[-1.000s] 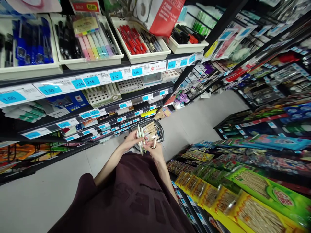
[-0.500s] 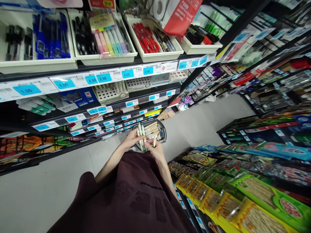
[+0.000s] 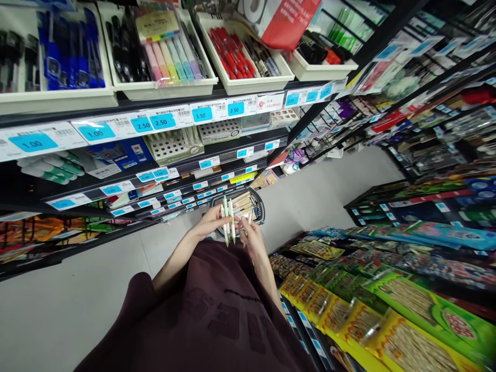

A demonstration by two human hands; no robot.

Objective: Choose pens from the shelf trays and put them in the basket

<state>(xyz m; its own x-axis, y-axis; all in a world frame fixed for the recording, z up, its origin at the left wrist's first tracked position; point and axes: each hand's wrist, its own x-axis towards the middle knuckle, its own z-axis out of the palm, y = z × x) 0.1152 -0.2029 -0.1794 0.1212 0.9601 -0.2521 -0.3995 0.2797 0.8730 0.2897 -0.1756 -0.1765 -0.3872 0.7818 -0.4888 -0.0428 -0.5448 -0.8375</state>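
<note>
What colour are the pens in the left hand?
The pens look white and pale green, clearest in the head view.

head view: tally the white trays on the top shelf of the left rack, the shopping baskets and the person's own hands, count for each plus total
White trays: 4
Shopping basket: 1
Own hands, left hand and right hand: 2
Total: 7

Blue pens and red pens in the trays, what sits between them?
In the head view, a white tray lies between them, holding black pens and a pack of pastel-coloured markers.
</note>
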